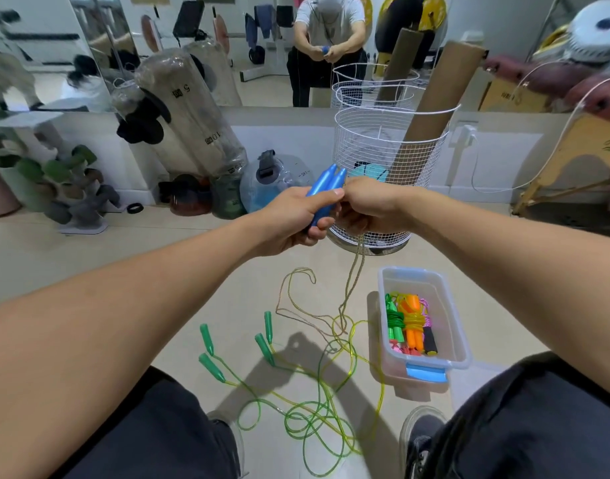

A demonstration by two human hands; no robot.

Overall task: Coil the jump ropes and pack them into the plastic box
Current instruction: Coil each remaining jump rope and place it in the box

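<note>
My left hand [293, 216] gripped both blue handles [326, 193], my right hand [365, 209] pinched their cord [351, 288] beside them, so its floor slack, crossing the green ropes [313, 409] near the plastic box [422, 316], risked tangling.

Two blue handles [326, 193], four green handles [206, 339], one plastic box [448, 305], one wire basket [383, 146], two cardboard tubes [431, 108].

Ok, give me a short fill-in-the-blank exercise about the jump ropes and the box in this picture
1. The left hand grips two ____ handles together.
2. The loose handles lying on the floor are ____.
3. The plastic box already holds coiled ropes, and its latch is ____.
4. The right hand pinches the rope near the ____.

Missing words: blue; green; blue; handles
</note>
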